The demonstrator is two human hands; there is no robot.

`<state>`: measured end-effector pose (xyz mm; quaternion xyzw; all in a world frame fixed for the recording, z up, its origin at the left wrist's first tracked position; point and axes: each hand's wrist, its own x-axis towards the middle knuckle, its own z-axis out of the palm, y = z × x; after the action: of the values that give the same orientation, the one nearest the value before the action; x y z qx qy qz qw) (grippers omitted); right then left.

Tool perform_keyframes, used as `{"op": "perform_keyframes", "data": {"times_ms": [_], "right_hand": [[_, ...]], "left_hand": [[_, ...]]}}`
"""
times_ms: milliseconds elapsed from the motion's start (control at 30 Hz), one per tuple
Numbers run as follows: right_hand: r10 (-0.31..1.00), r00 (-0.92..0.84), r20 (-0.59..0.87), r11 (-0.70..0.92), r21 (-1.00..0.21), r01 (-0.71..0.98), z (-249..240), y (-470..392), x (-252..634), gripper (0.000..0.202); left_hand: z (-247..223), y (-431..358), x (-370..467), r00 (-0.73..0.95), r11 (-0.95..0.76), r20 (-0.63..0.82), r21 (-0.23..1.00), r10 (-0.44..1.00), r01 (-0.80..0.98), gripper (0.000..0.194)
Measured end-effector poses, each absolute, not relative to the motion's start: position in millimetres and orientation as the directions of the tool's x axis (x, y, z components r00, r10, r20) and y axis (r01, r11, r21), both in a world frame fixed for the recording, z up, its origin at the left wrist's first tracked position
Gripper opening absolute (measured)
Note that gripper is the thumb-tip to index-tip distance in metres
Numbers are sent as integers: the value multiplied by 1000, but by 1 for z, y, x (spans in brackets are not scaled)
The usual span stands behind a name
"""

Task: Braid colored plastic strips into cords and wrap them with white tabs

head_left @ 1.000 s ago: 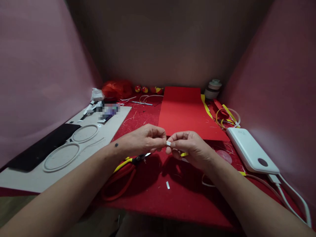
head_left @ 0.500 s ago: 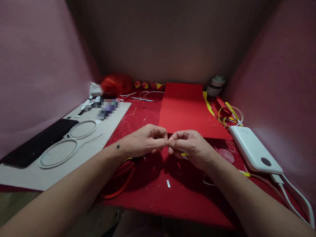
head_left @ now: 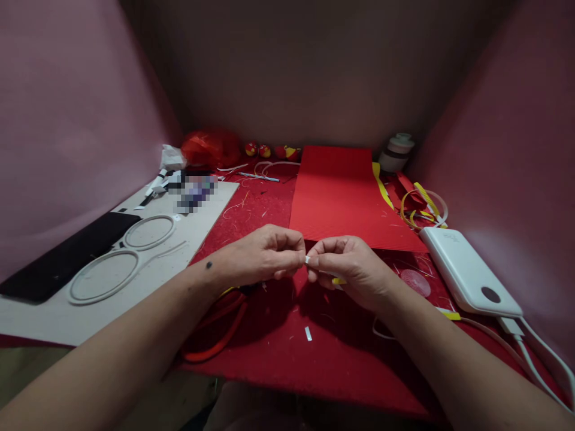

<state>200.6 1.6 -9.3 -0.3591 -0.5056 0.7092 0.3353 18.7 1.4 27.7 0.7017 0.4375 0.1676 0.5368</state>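
Observation:
My left hand (head_left: 278, 254) and my right hand (head_left: 344, 263) meet over the red cloth, thumb and forefinger of each pinched together. A small white piece (head_left: 307, 260) shows between the fingertips, gripped from both sides; most of it is hidden. Under the right palm a yellow strip (head_left: 338, 281) peeks out; whether the hand holds it I cannot tell. Below the hands a short white strip (head_left: 308, 333) lies on the cloth. An orange-red loop (head_left: 220, 350), perhaps a handle or cord, sits beneath my left wrist.
Ahead lies a red corrugated sheet (head_left: 336, 197). A white power bank (head_left: 467, 272) with cables is on the right, near a lidded jar (head_left: 398, 152). At left, a pale board (head_left: 40, 320) carries white rings (head_left: 104, 276) and a black flat piece (head_left: 67, 254). A red plastic bag (head_left: 211, 148) stands behind.
The white piece between my fingertips shows more now. Both hands stay pinched in nearly the same place, while the view has shifted slightly.

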Motion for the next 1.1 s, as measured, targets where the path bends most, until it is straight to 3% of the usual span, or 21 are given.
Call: {"op": "perform_keyframes", "data": {"times_ms": [333, 667, 733, 867, 1100], "right_hand": [[817, -549, -177, -307, -939, -154, -10, 1, 201, 4], [826, -536, -173, -286, -949, -134, -11, 2, 200, 9], [837, -519, -175, -277, -953, -125, -11, 2, 200, 10], [857, -487, -167, -256, -959, -121, -12, 2, 200, 13], [865, -477, -152, -239, -963, -127, -15, 2, 198, 10]], "left_hand": [[26, 2, 17, 576, -30, -215, 922, 789, 386, 17], [25, 3, 17, 525, -12, -262, 887, 810, 461, 14], [25, 2, 18, 442, -67, -177, 873, 880, 482, 8], [26, -5, 21, 351, -326, 163, 816, 922, 478, 4], [22, -11, 22, 492, -563, 290, 552, 821, 615, 9]]}}
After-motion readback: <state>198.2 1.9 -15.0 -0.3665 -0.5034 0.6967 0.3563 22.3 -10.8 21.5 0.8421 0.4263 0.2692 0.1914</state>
